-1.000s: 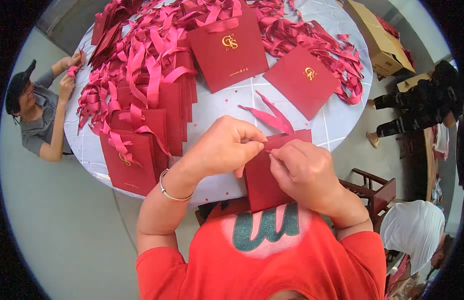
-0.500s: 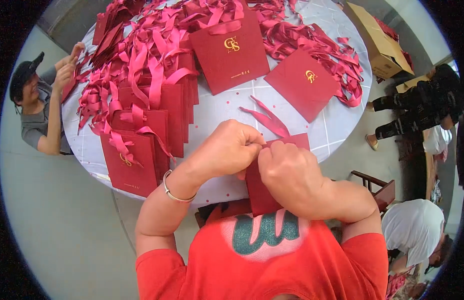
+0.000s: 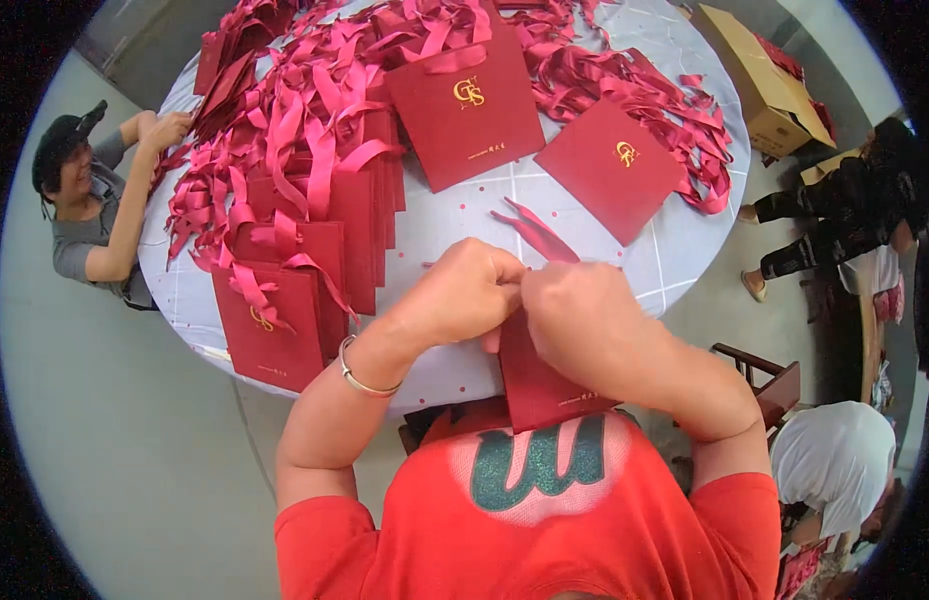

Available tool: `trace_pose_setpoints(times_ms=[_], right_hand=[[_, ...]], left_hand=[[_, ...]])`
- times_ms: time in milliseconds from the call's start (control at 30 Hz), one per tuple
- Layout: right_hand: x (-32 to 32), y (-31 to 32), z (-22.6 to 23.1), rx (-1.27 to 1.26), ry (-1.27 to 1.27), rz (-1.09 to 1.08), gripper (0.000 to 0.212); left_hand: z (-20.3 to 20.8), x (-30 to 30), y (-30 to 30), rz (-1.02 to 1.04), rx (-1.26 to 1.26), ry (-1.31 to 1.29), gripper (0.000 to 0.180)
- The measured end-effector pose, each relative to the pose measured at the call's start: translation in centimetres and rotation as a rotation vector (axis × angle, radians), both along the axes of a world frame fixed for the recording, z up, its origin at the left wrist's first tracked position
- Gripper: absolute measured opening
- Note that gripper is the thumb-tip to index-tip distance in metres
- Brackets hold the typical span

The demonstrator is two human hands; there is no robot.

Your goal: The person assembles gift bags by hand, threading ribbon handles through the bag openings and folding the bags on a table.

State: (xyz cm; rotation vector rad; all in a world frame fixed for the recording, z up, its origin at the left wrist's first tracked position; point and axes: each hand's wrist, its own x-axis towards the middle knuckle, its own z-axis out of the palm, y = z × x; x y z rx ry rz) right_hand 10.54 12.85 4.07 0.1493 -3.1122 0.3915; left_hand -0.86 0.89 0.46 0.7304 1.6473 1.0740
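Note:
Close to my chest, at the table's near edge, is a dark red paper gift bag (image 3: pixel 533 388). My left hand (image 3: pixel 472 292) is closed in a pinch at its upper left edge. Over the upper part of the bag, my right hand (image 3: pixel 585 322) is closed too, knuckles up, beside the left. The fingertips of both are hidden, so I cannot tell whether they also pinch ribbon. A pink ribbon (image 3: pixel 538 235) sticks out beyond my hands onto the tablecloth, its two ends pointing away from me.
Overlapping red bags with pink ribbons (image 3: pixel 285 325) line the round table's (image 3: pixel 485 215) left side. Two more bags (image 3: pixel 475 120) (image 3: pixel 615 170) lie ahead, with a ribbon heap (image 3: pixel 645 95) behind. A co-worker (image 3: pixel 90 200) is at left. Cardboard box (image 3: pixel 765 90), chair (image 3: pixel 775 385) and other people stand right.
My right hand has turned slightly and covers more of the bag's top, while its lower front shows more. The co-worker's hands at left have lowered to the bags.

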Motion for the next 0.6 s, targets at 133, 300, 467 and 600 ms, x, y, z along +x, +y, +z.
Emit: trace_pose_setpoints(times_ms=[133,300,467,600], right_hand=[[0.8,1.4,-1.4,-0.179,0.110,-0.104,0.009],[1.1,3.2,-2.5,-0.416,0.245,-0.059,0.012],[-0.1,6.6,-0.5,-1.156,-0.387,-0.259,0.014],[-1.4,7.5,-0.7,-0.991,-0.329,-0.007,0.015]], left_hand=[[-0.3,-0.3,0.0,-0.024,0.016,0.046,0.020],[-0.2,0.0,0.1,-0.039,0.015,0.029,0.021],[1.5,0.8,-0.1,-0.020,0.047,0.016,0.012],[1.6,1.6,-0.2,0.026,0.102,0.034,0.011]])
